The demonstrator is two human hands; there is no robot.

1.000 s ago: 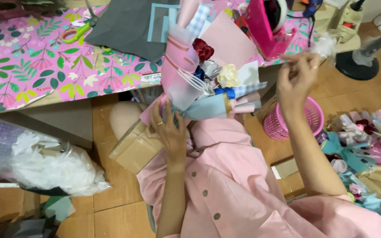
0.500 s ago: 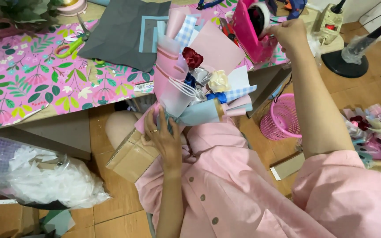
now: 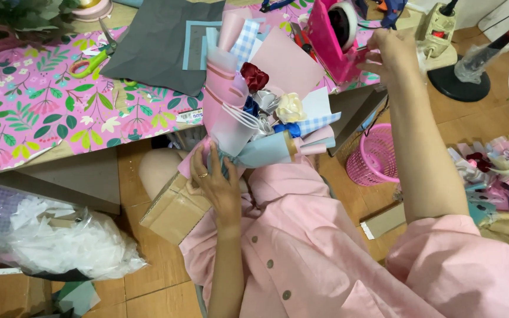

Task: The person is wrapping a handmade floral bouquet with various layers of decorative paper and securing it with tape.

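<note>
Gripping the bouquet (image 3: 260,118) by its stem over my lap, my left hand (image 3: 216,185) is closed around the wrapped base. My right hand (image 3: 393,53) reaches to the pink tape dispenser (image 3: 337,35) on the desk (image 3: 36,118), fingers pinched at it; I cannot tell what they hold.

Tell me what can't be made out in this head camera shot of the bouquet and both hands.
- Bouquet stem: wrapped inside the left hand.
- Right hand fingertips: pressed against the pink tape dispenser, so whether they pinch tape is too small to tell.
- Dispenser top: cut off by the frame's upper edge.
- Pink basket contents: partly behind the right forearm.
</note>
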